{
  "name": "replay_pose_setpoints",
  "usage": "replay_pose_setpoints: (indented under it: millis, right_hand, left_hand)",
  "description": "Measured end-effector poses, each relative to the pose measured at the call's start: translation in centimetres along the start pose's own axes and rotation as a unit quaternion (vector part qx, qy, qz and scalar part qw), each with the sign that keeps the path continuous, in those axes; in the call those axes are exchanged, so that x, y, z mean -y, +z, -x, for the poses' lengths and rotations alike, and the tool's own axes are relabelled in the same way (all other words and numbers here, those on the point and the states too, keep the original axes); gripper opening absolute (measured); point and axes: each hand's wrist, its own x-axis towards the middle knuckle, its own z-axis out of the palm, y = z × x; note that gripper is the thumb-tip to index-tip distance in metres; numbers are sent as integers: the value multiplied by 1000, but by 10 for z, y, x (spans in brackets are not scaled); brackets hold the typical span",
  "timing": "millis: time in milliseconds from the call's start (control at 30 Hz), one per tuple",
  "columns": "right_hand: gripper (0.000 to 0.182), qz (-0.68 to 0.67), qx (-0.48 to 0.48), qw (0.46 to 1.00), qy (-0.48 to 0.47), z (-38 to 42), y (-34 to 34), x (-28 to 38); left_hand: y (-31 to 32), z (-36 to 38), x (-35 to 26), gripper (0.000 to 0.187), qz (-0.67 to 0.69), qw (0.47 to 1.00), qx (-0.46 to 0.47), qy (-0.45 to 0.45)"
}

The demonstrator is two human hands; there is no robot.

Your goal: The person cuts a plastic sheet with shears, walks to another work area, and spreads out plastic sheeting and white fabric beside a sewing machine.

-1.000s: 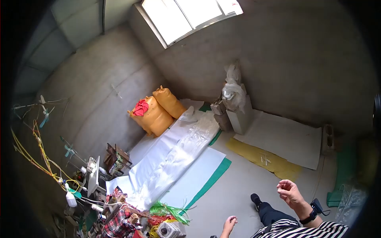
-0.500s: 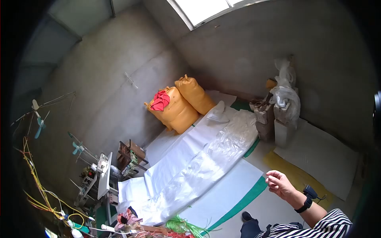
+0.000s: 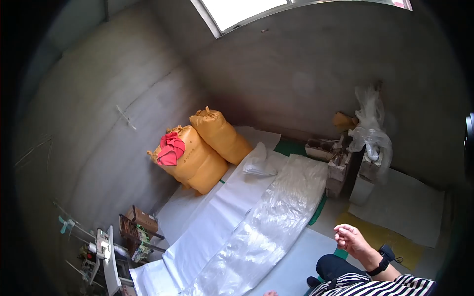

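Note:
My right hand (image 3: 351,240) is raised in front of me at the lower right, its fingers curled in towards the thumb. Nothing shows in it. A black band (image 3: 380,265) circles that wrist. Of my left hand (image 3: 270,293), only a sliver of fingertips shows at the bottom edge; the rest is cut off. Beyond my hands, a crinkled clear plastic sheet (image 3: 269,217) lies along a white sheet (image 3: 207,237) on the floor. A folded white bundle (image 3: 259,162) rests near its far end. Neither hand touches these.
Two stuffed orange sacks (image 3: 197,160) (image 3: 222,135) lean together in the corner, a red cloth (image 3: 171,149) on one. Blocks (image 3: 338,170) draped with clear plastic (image 3: 371,126) stand by the right wall. A sewing machine (image 3: 102,244) and wooden stool (image 3: 133,227) stand at lower left.
My view has moved forward and turned; the sacks and sheets appear larger and further left. Fingertips of my left hand have come into view. My right hand stays curled.

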Motion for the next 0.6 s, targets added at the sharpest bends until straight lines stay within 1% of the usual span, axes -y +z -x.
replay_pose_setpoints:
  millis: [33, 67, 100, 133, 167, 200, 267, 333, 400, 467, 500, 533, 600]
  right_hand:
    - [16, -5, -25, 999, -28, -24, -2, 7]
    - [16, -9, -50, 997, -55, -47, -5, 12]
    - [15, -19, -66, 994, -79, -75, -9, 17]
    - [15, -28, -83, 991, -96, -100, -13, 19]
    - [14, -35, -86, 990, -104, -128, -14, 24]
    - [14, -37, -98, 989, -108, -158, -16, 27]
    - [14, -65, -113, 986, -106, -219, -19, 33]
    - [14, -89, -117, 982, -117, -273, -11, 43]
    - [15, -116, -111, 982, -103, -330, -5, 51]
    - [15, -122, -107, 982, -95, -376, 12, 69]
    - [15, -124, -102, 982, -96, -399, 20, 79]
    - [14, -115, -100, 983, -99, -422, 27, 87]
    - [14, -102, -95, 984, -112, -464, 36, 102]
  left_hand:
    - [-12, -102, -27, 23, 283, 924, 12, -258]
    - [-39, -162, -57, 23, 268, 946, 28, -181]
    - [-67, -208, -118, 21, 281, 945, 1, -166]
    - [-88, -254, -161, 21, 281, 952, 2, -123]
    - [-101, -290, -186, 22, 280, 957, 0, -80]
    - [-109, -310, -195, 22, 273, 958, -6, -85]
    - [-116, -372, -232, 26, 268, 959, 18, -84]
    - [-117, -399, -229, 27, 213, 967, 106, -90]
    - [-121, -419, -207, 28, 97, 965, 228, -90]
    - [-125, -422, -180, 29, 72, 955, 221, -181]
    - [-118, -417, -128, 30, 65, 967, 189, -156]
    - [-116, -423, -102, 30, 57, 977, 157, -129]
    - [-119, -417, -109, 29, 82, 954, 144, -252]
